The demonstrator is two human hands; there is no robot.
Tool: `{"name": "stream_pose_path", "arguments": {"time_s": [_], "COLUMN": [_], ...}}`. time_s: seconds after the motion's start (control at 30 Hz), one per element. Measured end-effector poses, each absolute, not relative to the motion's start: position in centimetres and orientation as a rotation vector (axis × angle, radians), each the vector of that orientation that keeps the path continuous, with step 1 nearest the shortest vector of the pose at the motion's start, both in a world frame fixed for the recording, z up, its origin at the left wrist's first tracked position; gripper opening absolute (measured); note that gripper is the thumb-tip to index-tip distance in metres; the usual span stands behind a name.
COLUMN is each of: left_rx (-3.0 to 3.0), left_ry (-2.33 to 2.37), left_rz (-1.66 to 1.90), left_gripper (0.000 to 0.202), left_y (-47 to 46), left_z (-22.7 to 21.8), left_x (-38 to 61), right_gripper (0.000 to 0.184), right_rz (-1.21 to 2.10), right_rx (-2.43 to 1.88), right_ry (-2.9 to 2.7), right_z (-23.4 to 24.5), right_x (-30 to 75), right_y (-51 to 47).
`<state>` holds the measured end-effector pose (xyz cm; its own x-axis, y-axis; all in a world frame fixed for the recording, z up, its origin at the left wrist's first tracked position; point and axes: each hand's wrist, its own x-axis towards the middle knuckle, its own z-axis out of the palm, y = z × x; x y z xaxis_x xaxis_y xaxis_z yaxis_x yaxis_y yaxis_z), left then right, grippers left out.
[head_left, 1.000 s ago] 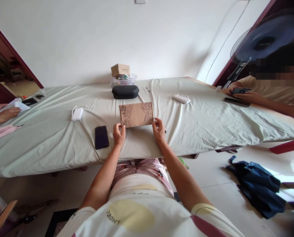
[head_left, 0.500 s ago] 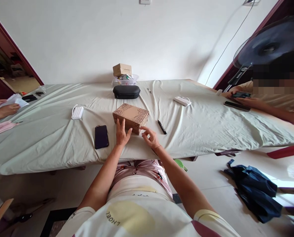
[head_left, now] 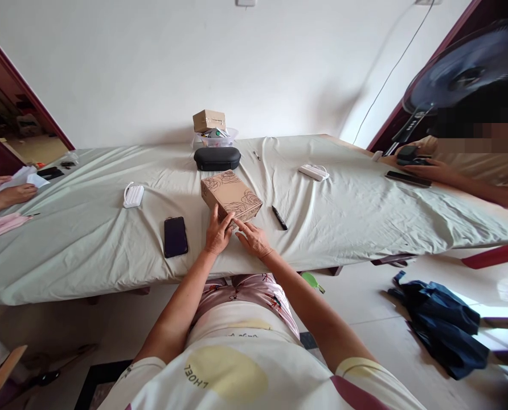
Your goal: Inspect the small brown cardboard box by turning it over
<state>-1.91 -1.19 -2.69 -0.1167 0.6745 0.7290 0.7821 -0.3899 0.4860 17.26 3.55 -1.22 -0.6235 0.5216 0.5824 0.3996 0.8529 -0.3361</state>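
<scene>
A brown cardboard box [head_left: 232, 191] with dark rose line drawings on its lid sits closed on the cloth-covered table, one corner turned toward me. My left hand [head_left: 218, 232] lies against its near left side, fingers stretched upward and thumb out to the right. At the near corner, the extended fingers of my right hand [head_left: 253, 239] reach close to my left thumb. Both hands are open; whether the right fingertips press on the box I cannot tell. Left of the hands lies a dark phone [head_left: 176, 237], and a black marker pen [head_left: 279, 218] lies to the right.
Behind the box are a black zip case [head_left: 217, 159] and a plastic tub [head_left: 215, 139] topped by a small carton [head_left: 209, 120]. White corded devices [head_left: 134, 195] lie on either side. One person's hands [head_left: 12, 193] handle paper at left; another person [head_left: 459, 176] sits at right beside a fan [head_left: 467, 77].
The box has turned clockwise, its near corner now between my hands. My right hand has moved left, closer to my left hand, which has shifted slightly right.
</scene>
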Motion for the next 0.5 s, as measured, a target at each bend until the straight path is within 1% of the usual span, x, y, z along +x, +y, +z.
{"name": "stream_pose_path", "arguments": {"time_s": [0.17,0.4,0.5], "left_rx": [-2.007,-1.947,-1.944], "left_ry": [-1.641,-1.616,-1.648], "left_rz": [-1.558,-1.557,-1.556], "left_gripper": [0.043,0.043,0.041], "left_y": [-1.4,-1.3,-1.4], "left_z": [-2.5,-2.5,-2.4], "left_x": [-1.7,-1.8,-1.8], "right_gripper": [0.052,0.060,0.063], "right_rz": [0.244,0.368,0.414], "right_rx": [-0.748,-1.012,-1.052], "right_ry": [-2.274,-1.871,-1.755], "right_z": [-1.4,-1.7,-1.8], "right_x": [17.1,17.5,17.9], "right_y": [3.7,4.5,4.9]}}
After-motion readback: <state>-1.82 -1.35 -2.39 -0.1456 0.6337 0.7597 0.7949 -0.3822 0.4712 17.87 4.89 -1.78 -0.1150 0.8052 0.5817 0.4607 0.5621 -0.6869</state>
